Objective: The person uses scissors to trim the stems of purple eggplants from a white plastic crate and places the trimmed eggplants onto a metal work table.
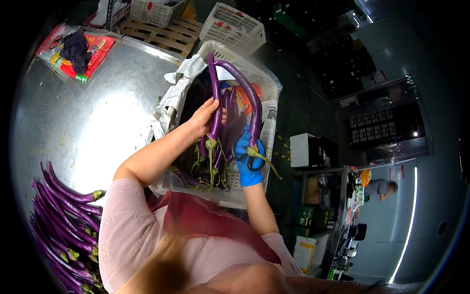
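My bare left hand point(206, 117) grips a long purple eggplant point(214, 82) around its middle, with its green stem pointing down toward me. My right hand point(246, 156), in a blue glove, holds a second, curved eggplant point(253, 95) near its stem end. Black-handled scissors point(255, 168) are also in that hand, their blades hidden. The upper tips of both eggplants come together. Both hands are over a plastic crate point(242, 64) lined with clear film and newspaper point(271, 115). More long eggplants point(229, 121) lie inside it, partly covered by my hands.
A metal table point(136, 73) stands to the left, bearing a heap of eggplants point(62, 228) and a red plastic bag point(104, 46) with a dark cloth point(76, 49). Beyond are a wooden pallet point(161, 35) and a white crate point(233, 29). A person point(378, 186) is far right, near shelving point(345, 205).
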A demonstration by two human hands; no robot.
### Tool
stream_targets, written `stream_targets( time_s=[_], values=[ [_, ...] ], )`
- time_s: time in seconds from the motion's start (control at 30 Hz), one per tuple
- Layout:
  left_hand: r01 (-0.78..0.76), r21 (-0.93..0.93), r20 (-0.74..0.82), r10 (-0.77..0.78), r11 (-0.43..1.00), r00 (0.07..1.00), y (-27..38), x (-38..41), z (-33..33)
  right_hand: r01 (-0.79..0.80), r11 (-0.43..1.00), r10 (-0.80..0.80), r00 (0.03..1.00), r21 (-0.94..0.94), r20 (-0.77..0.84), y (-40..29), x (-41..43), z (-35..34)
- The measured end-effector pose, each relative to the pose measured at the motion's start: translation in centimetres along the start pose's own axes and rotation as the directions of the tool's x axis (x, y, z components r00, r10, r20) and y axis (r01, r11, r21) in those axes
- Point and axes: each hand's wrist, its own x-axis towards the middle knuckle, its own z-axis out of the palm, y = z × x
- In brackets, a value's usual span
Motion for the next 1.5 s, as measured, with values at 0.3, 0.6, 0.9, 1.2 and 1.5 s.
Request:
stream_targets(
  time_s=[0.3,0.6,0.9,1.2,1.5],
  values=[
    [0.034,0.061,-0.025,-0.033,0.998,0.999,-0.1,-0.4,0.6,0.138,0.883,-0.170,0.985,-0.449,-0.032,0.7,-0.6,-1.8],
    [0.101,0.233,-0.002,-0.103,0.967,0.995,-2.2,-0.9,0.2,0.132,0.851,-0.202,0.976,-0.509,-0.085,-0.2,-2.7,-3.9],
    [0.266,0.204,0.013,-0.274,0.942,0.962,-3.2,-2.1,1.0,0.141,0.514,-0.374,0.925,-0.846,-0.073,2.9,-3.1,-0.4],
    [0.406,0.014,-0.331,-0.379,0.914,0.864,-2.9,-0.1,-2.1,0.116,0.108,-0.693,0.721,-0.987,0.009,-8.6,-10.9,3.2],
    [0.206,0.522,-0.512,0.111,0.828,0.852,-1.6,2.0,-4.6,-0.019,0.106,-0.860,0.500,-0.994,-0.101,-21.4,-16.3,-3.4]
  ],
)
